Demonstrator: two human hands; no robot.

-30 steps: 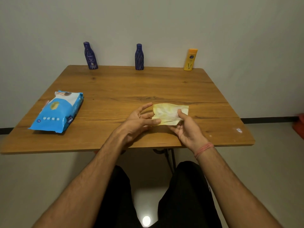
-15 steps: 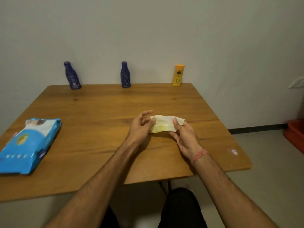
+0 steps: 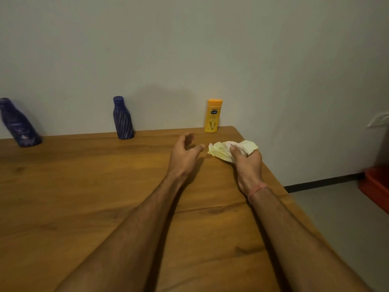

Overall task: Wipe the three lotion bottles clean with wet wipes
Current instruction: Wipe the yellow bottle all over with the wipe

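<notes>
My right hand [image 3: 248, 163] grips a crumpled wet wipe [image 3: 225, 149] above the wooden table [image 3: 84, 197]. My left hand [image 3: 184, 153] hovers beside it, fingers spread, holding nothing. Ahead, against the wall, stand a yellow bottle [image 3: 213, 115], nearest, and two blue bottles [image 3: 123, 119], unobstructed.

right hand [image 3: 248, 163] grips wipe [image 3: 223, 151] | left hand [image 3: 184, 153] loose | yellow bottle [image 3: 213, 115] upright

Far-left blue bottle [image 3: 17, 123] blurred, cut by frame edge.

Left hand [image 3: 185, 153] open with fingers spread, right hand [image 3: 248, 163] clenched
</notes>
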